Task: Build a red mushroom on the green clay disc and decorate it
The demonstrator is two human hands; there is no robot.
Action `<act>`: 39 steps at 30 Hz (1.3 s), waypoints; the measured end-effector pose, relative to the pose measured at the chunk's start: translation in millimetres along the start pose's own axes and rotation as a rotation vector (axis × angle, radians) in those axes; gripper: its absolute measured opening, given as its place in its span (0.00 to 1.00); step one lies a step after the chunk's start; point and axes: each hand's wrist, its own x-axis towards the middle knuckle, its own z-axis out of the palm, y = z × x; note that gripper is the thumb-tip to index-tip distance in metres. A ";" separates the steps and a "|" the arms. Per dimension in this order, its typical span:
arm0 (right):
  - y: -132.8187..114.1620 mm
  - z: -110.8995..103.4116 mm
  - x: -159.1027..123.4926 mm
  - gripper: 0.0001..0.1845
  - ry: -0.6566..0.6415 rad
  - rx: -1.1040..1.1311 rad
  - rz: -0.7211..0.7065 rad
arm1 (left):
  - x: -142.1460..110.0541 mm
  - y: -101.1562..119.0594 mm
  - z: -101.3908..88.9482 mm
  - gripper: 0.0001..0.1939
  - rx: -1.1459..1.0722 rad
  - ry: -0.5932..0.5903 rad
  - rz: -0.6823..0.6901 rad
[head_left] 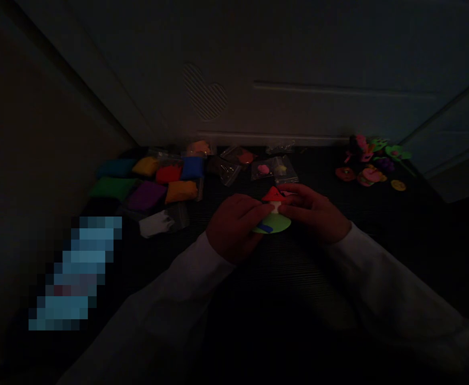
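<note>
Both hands meet around a small clay house (275, 206) with a red pointed roof, white walls and a round light-green base (278, 223). A blue strip (265, 228) lies on the base's near left part. My left hand (236, 224) grips the base from the left, its thumb reaching to the white wall and other fingers underneath. From the right, my right hand (314, 211) has its thumb and fingers closed on the house's side. Something pink shows by its fingers, partly hidden.
Packs of coloured clay, such as purple (147, 195), orange (181, 191) and white (156, 224), lie on the dark table at left. Small clay figures (368, 160) stand at far right. A blurred-out bright rectangle (80, 272) is at lower left; a panelled wall (322, 115) rises behind.
</note>
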 end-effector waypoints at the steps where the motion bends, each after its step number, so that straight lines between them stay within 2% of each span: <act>1: 0.2 -0.1 0.1 0.23 -0.002 -0.007 -0.006 | 0.0 -0.2 0.2 0.14 0.003 -0.004 0.009; 7: 0.4 -0.5 0.1 0.24 -0.008 -0.030 -0.037 | -0.2 0.4 0.0 0.11 -0.018 -0.020 0.016; 11: -0.5 0.3 -0.2 0.24 -0.001 -0.016 -0.043 | -0.4 2.5 -0.8 0.11 -0.038 0.010 -0.067; 16: 0.0 1.5 -0.6 0.24 0.011 0.000 -0.039 | -1.2 3.0 -0.5 0.20 -0.055 0.019 -0.150; 21: 1.1 2.7 -1.1 0.24 0.030 -0.011 -0.073 | -3.4 -1.0 5.2 0.29 -0.116 -0.049 -0.178; 26: 4.3 1.4 0.4 0.24 0.036 -0.034 -0.115 | -3.1 -1.7 11.5 0.39 -0.240 -0.101 -0.293; 29: 6.2 -0.6 2.0 0.24 0.039 -0.046 -0.129 | -3.1 -0.5 12.3 0.44 -0.395 -0.105 -0.354; 32: 6.4 -2.1 2.7 0.24 0.044 -0.050 -0.133 | -3.6 -0.5 9.8 0.51 -0.672 -0.127 -0.490; 34: 5.6 -2.3 2.6 0.24 0.048 -0.052 -0.133 | -2.5 -1.3 6.4 0.54 -0.921 -0.138 -0.627; 36: 4.7 -2.1 2.2 0.24 0.052 -0.056 -0.135 | 0.7 -1.9 2.6 0.49 -1.163 -0.123 -0.810; 39: 4.1 -0.9 1.3 0.24 0.040 -0.052 -0.147 | 8.1 -0.5 -1.2 0.35 -1.401 -0.053 -1.157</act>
